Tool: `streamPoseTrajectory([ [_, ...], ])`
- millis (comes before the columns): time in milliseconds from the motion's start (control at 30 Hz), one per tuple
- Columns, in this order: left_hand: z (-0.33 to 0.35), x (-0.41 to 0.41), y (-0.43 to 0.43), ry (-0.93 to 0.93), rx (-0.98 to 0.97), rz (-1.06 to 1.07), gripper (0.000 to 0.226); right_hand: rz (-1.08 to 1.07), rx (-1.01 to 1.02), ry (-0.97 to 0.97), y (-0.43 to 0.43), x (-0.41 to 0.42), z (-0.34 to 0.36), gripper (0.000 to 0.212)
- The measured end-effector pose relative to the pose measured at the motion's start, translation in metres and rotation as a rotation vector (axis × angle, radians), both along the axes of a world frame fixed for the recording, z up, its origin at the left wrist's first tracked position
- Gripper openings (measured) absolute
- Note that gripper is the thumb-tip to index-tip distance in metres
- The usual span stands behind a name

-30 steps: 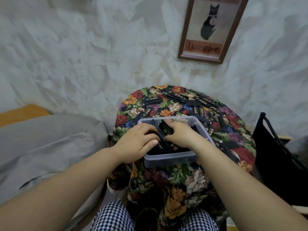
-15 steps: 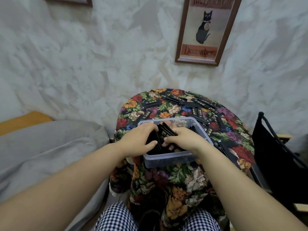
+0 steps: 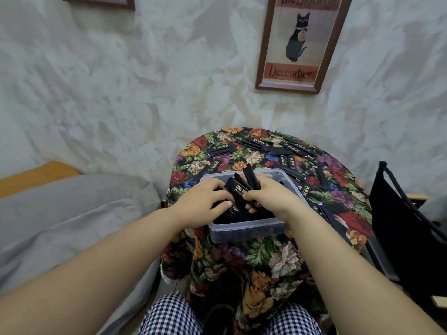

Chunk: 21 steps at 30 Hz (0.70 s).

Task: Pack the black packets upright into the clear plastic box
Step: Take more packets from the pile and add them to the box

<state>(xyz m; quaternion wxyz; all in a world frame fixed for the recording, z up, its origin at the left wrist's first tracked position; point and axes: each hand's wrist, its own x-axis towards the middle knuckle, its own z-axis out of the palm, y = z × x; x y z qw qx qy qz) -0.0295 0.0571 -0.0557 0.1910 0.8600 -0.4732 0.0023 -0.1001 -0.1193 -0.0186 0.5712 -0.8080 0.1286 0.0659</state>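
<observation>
Packets fill this view: a bunch of black packets (image 3: 238, 193) is held over the clear plastic box (image 3: 244, 232), which stands on the near middle of the counter (image 3: 256, 262). Each packet is seen as a long, narrow strip of matte black film, with pale print running along its length and a small round mark near one end. The bunch is raised on end, so its long axis runs from the floor of the box upward. The upper ends are tipped away from the person and a little to the right, and the tallest strip is seen standing above the far rim. The lower ends are hidden inside the box, behind the hands.

The left hand (image 3: 205, 201) is laid against the left side of the bunch, and its fingers (image 3: 219, 191) are curled over the packets. The right hand (image 3: 271, 197) is closed round the right side, with the strips pinched between thumb and fingers (image 3: 252, 209).

More loose packets (image 3: 285, 163) are spread flat on the counter beyond and to the right of the box, their long axes turned in several directions. The counter is covered by a floral cloth (image 3: 283, 259). A framed cat print (image 3: 300, 42) is hung on the wall behind, a black bag (image 3: 399, 226) is seen at the right, and grey bedding (image 3: 60, 213) at the left.
</observation>
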Motion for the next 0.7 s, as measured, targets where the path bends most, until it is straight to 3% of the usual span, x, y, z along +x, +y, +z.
streamPoseTrajectory([
  [167, 0.002, -0.004, -0.002, -0.017, 0.046, -0.015, 0.055, -0.195, 0.135, -0.071, -0.006, 0.000, -0.004, 0.011],
  [300, 0.002, -0.006, -0.004, -0.019, 0.089, -0.015, 0.036, -0.085, -0.067, -0.022, 0.000, 0.000, -0.012, 0.028],
  [400, 0.003, -0.008, -0.003, -0.013, 0.066, -0.010, 0.045, 0.048, -0.276, -0.058, 0.007, 0.001, -0.011, 0.043],
  [500, 0.002, -0.008, -0.002, -0.030, 0.052, -0.014, 0.045, 0.127, -0.465, -0.113, 0.010, -0.003, -0.007, 0.038],
  [700, 0.001, -0.009, -0.001, -0.046, 0.008, -0.006, 0.036, 0.157, -0.527, -0.092, 0.006, -0.007, -0.009, 0.033],
])
